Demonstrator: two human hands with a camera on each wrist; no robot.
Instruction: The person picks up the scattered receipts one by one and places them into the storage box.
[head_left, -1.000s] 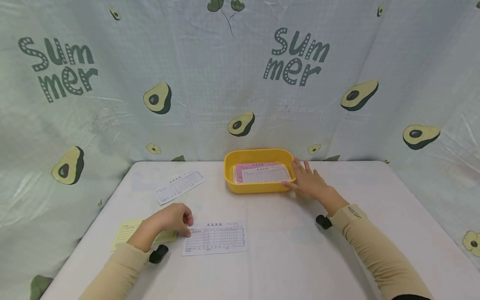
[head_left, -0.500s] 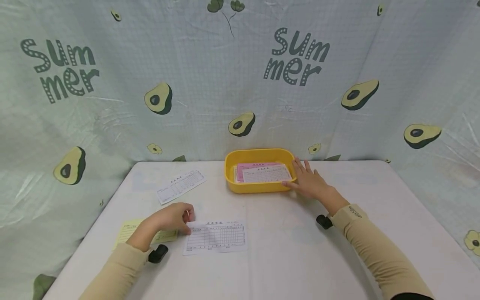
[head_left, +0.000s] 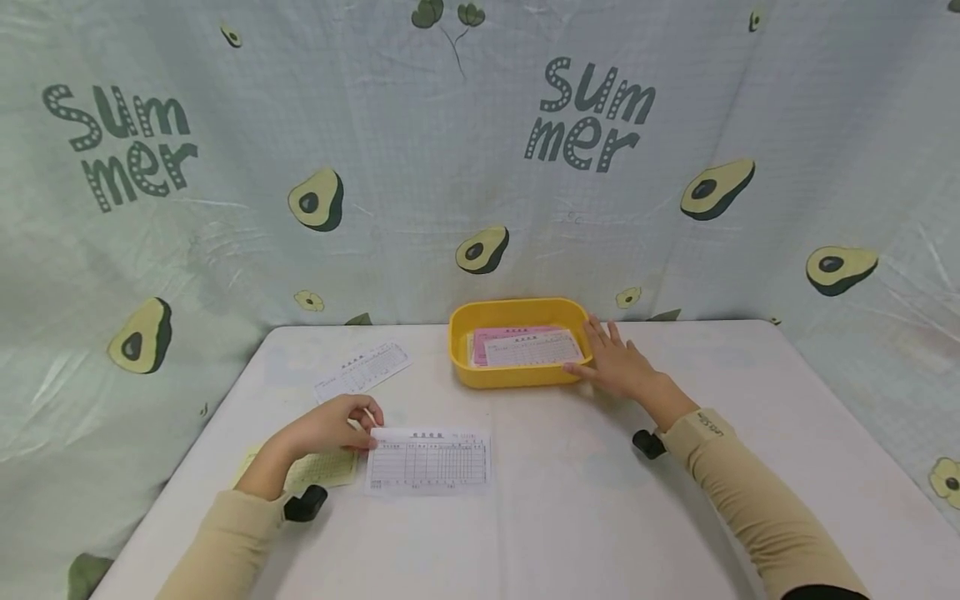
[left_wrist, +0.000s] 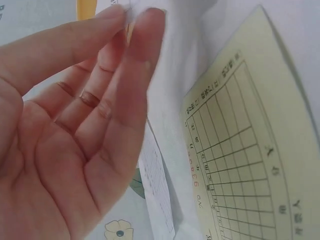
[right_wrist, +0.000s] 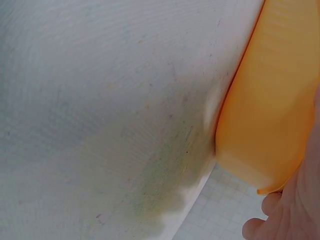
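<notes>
Near the front left of the table, my left hand [head_left: 326, 435] pinches a white printed form slip [head_left: 431, 463] by its upper left corner, between thumb and fingertips. The slip appears slightly raised from the tabletop. Beneath the left wrist lies a yellow form slip [head_left: 330, 471], partly covered by the hand and seen larger in the left wrist view. My right hand [head_left: 618, 367] rests against the right side of a yellow plastic basket [head_left: 517, 379], fingers spread and thumb at its front corner. Inside lie a white slip [head_left: 531, 350] and a pink slip [head_left: 478, 347] partly beneath it.
Another white slip [head_left: 367, 369] lies at an angle at the back left, its lower end close behind the left hand. A white cloth [head_left: 570, 483] covers the table. Behind the basket hangs a curtain [head_left: 405, 200] printed with avocados.
My left hand has lifted the white slip's upper edge and shifted slightly away from me with it. The right hand and the basket have stayed in place.
</notes>
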